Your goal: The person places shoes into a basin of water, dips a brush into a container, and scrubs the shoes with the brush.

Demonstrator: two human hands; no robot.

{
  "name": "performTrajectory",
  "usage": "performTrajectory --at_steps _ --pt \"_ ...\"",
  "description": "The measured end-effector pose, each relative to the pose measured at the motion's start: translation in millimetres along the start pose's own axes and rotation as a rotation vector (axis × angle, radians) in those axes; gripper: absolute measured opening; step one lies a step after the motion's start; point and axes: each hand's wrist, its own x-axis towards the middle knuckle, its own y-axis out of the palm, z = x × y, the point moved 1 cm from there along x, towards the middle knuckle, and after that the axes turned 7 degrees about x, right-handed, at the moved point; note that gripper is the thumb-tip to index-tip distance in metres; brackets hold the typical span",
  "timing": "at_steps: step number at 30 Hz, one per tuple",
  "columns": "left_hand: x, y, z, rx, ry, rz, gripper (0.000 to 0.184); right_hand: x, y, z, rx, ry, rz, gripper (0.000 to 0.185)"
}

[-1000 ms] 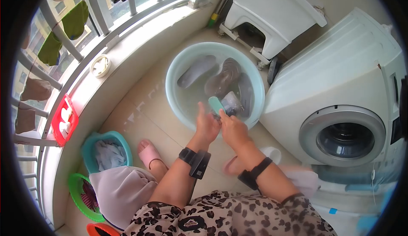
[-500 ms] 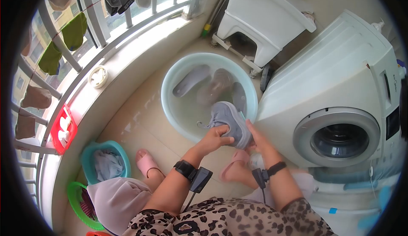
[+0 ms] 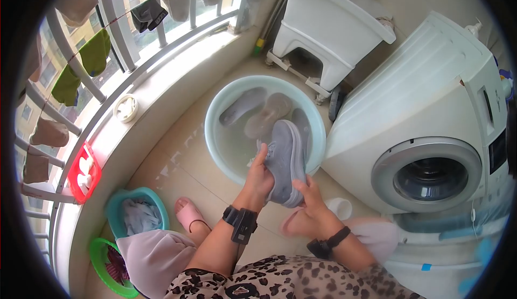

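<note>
A grey shoe (image 3: 285,162) is tilted on its side over the near rim of a pale blue basin (image 3: 211,132), with its sole edge facing right. My left hand (image 3: 260,178) grips the shoe at its left side, thumb up near the laces. At the heel end, my right hand (image 3: 311,198) has its fingers closed against the shoe's lower right side; whether it also holds something is hidden. In the basin's cloudy water lie a grey insole (image 3: 242,105), a brownish shoe (image 3: 269,115) and another grey piece partly behind the held shoe.
A washing machine (image 3: 414,105) stands at right, a white sink (image 3: 334,24) behind the basin. At left are a teal tub (image 3: 114,213) with cloth, a green basin (image 3: 97,258), a red tray (image 3: 81,188) and a small bowl (image 3: 125,109) on the ledge. Socks hang along the railing.
The green-handled item seen in my hands earlier no longer shows. The grey shoe has come up into both hands, then turned more upright, its side and sole edge now showing.
</note>
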Motion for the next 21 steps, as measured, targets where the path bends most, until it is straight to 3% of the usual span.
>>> performTrajectory --at_steps 2,5,8,11,14,15,18,19,21 --pt "1.3 3.8 3.1 0.022 -0.019 0.002 0.054 0.2 4.5 -1.8 0.004 -0.002 -0.01 0.069" --pt "6.9 -8.4 1.8 0.042 -0.12 -0.061 0.045 -4.6 3.4 16.9 -0.579 -0.211 -0.086 0.063" --pt "9.4 -5.5 -10.6 0.187 -0.055 -0.099 0.041 -8.3 -2.6 29.9 -0.365 -0.236 -0.276 0.047" --pt "15.0 -13.6 -14.1 0.24 0.016 -0.187 0.039 -31.9 0.8 40.9 -0.666 -0.465 -0.261 0.038" --pt "32.1 -51.0 7.2 0.434 0.065 -0.206 0.035 -30.5 15.7 32.0 -1.11 -0.785 -0.078 0.04" --pt "35.4 -58.5 14.1 0.525 0.083 -0.206 0.033 -24.2 27.6 42.1 -1.262 -0.714 -0.113 0.042" --pt "27.9 -43.1 28.9 0.658 0.034 -0.323 0.028 39.3 23.6 64.9 -1.349 -0.658 -0.231 0.04" --pt "24.2 -37.9 28.9 0.511 0.099 -0.278 0.027 54.2 23.1 67.6 -1.328 -0.667 -0.238 0.038" --pt "23.6 -31.5 15.9 0.527 0.072 -0.306 0.025 54.4 26.3 60.9 -1.173 -0.751 -0.151 0.036"
